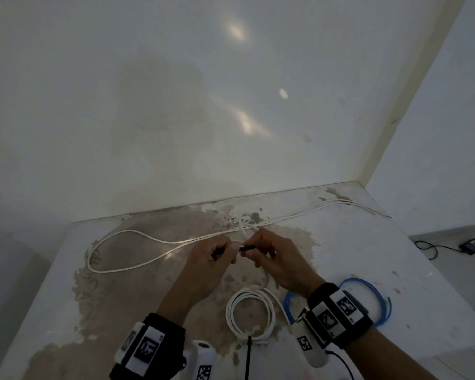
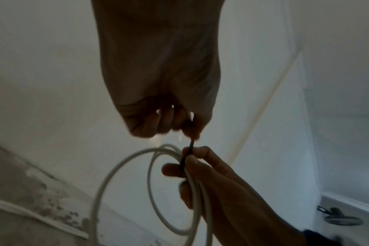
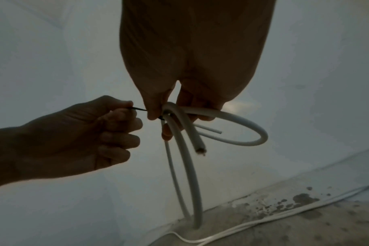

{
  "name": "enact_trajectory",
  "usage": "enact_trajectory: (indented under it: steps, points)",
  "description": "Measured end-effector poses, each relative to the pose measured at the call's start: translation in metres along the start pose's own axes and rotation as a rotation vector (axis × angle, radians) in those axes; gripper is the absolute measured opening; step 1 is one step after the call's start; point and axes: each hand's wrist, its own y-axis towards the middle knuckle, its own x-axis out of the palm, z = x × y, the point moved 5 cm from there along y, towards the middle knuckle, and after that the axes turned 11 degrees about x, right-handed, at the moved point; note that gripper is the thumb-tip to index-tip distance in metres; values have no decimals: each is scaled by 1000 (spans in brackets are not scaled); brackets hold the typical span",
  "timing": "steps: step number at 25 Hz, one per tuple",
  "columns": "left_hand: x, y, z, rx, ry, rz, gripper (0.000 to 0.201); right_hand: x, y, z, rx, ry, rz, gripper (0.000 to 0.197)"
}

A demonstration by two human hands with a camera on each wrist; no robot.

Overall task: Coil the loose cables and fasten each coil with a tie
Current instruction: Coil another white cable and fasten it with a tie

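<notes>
A small white cable coil [image 3: 187, 158] hangs above the table, its cut end sticking out. My right hand [image 1: 259, 250] grips its gathered strands, and a black tie [image 1: 244, 248] wraps them at the fingers. My left hand [image 1: 221, 252] pinches the tie's free tail [image 3: 138, 109], drawn taut to the left. The left wrist view shows the tie [image 2: 191, 146] stretched between both hands. On the table [image 1: 368, 256] lie a tied white coil [image 1: 250, 311], a blue coil [image 1: 379, 300] and a long loose white cable [image 1: 137, 234].
A white wall rises right behind the table's stained far edge [image 1: 203, 207]. The table drops off on the right, where a black device [image 1: 473, 246] with a black lead lies on the floor. A loose black tie [image 1: 248, 355] lies at the near edge.
</notes>
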Motion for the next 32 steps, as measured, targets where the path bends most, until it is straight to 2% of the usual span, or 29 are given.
enact_trajectory:
  steps: [2,4,5,7,10,12,14,16,17,18,19,20,21,22,24,27,30,32]
  points:
    - [-4,-5,-11,-185,-22,-119,41,5,-4,4,11,-82,12,4]
    - [-1,-14,-23,-493,-165,-229,62,14,-8,5,-40,-198,-15,7]
    - [4,-19,-27,-637,-295,-239,68,21,-11,4,-86,-257,-54,8]
    - [18,-21,-29,-765,-566,-119,63,34,-17,2,-152,-361,-132,9]
    - [29,-19,-39,-821,-777,199,29,52,-24,3,-221,-558,-175,11]
    - [31,-20,-49,-845,-969,369,18,57,-30,8,-240,-643,-130,16]
    - [26,-25,-60,-862,-1095,515,22,56,-35,16,-222,-625,24,29]
    - [24,-37,-70,-871,-1160,629,39,52,-38,30,-56,-401,256,42]
    - [25,-45,-73,-881,-1196,671,50,52,-38,41,127,-206,305,52]
    - [27,-53,-77,-881,-1201,705,56,58,-36,53,350,21,265,63]
    - [29,-60,-80,-876,-1179,718,55,68,-35,64,562,251,168,68]
    - [31,-70,-87,-888,-1114,734,52,82,-37,69,712,464,51,63]
    - [32,-79,-91,-915,-1036,740,49,93,-36,68,765,619,-47,50]
    - [31,-93,-101,-934,-920,744,47,102,-36,60,744,657,-113,36]
    - [20,-115,-114,-879,-560,689,45,117,-34,50,670,508,-141,26]
    - [8,-143,-138,-682,14,419,37,152,-35,61,656,227,-147,32]
    - [16,-170,-172,-566,237,81,32,183,-39,86,690,26,-219,41]
    - [18,-183,-194,-553,277,-38,30,191,-40,101,730,25,-250,45]
